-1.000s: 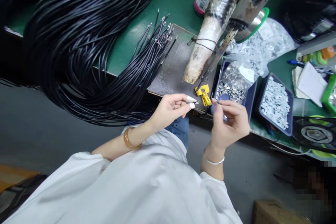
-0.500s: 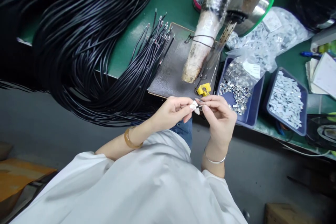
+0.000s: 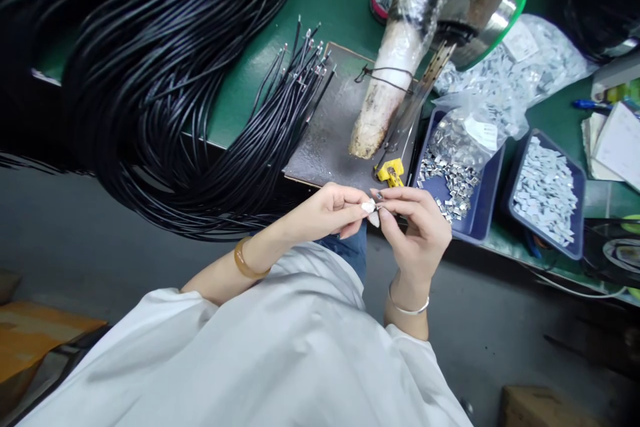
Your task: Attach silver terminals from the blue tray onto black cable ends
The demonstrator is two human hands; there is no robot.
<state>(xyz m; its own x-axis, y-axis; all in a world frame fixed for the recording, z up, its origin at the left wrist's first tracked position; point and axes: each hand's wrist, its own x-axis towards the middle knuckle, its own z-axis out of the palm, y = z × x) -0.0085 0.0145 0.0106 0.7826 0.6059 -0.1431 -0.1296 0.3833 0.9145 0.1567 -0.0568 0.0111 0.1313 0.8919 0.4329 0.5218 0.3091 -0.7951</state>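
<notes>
Left hand [image 3: 345,210] grip: thumb and index closed in a pinch, white covers on both tips, holding a thin dark piece [image 3: 378,207]. Right hand [image 3: 417,223] grip: thumb and index nearly together on the other end of it, with a small metal bit [image 3: 379,196] at the index tip; too small to tell exactly what either is. Piece sits between the two hands, just off the front edge of the desk [image 3: 340,0]. Right behind: yellow clip-like tool [image 3: 393,170] on a dark board [image 3: 330,120], below a film-wrapped hose [image 3: 380,100] with a stained white end. Left of that, a big black cable bundle [image 3: 165,80], its cut ends bunched by the board. Right: blue tray [image 3: 480,217] of metal clips [image 3: 463,190], then a second tray [image 3: 579,243] of pale flat pieces [image 3: 545,193]. Clear plastic bag [image 3: 550,57] behind both, beside a green-rimmed spool [image 3: 493,30].
</notes>
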